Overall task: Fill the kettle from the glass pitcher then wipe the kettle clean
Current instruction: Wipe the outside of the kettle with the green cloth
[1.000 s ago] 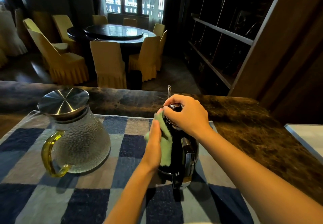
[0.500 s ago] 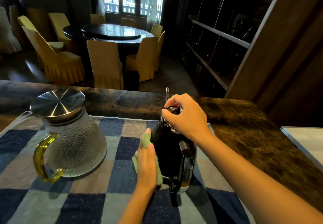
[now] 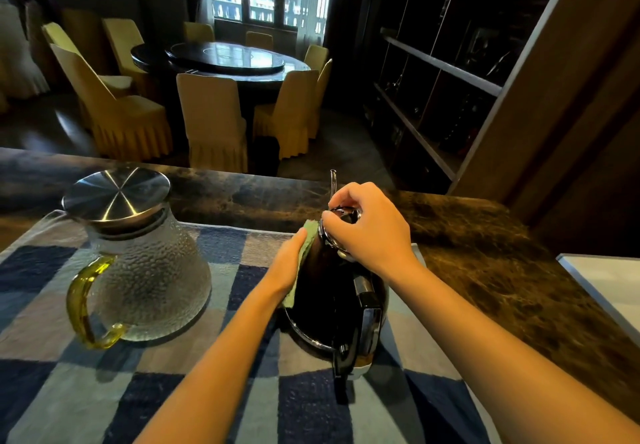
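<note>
Cloth (image 3: pixel 309 237) flat against black kettle (image 3: pixel 323 291)

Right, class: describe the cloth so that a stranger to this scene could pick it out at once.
Start at the blue checked mat, where a black kettle stands right of a glass pitcher. Against the kettle's left side, the left hand presses a small cloth. Nothing else there is pale green fabric.
</note>
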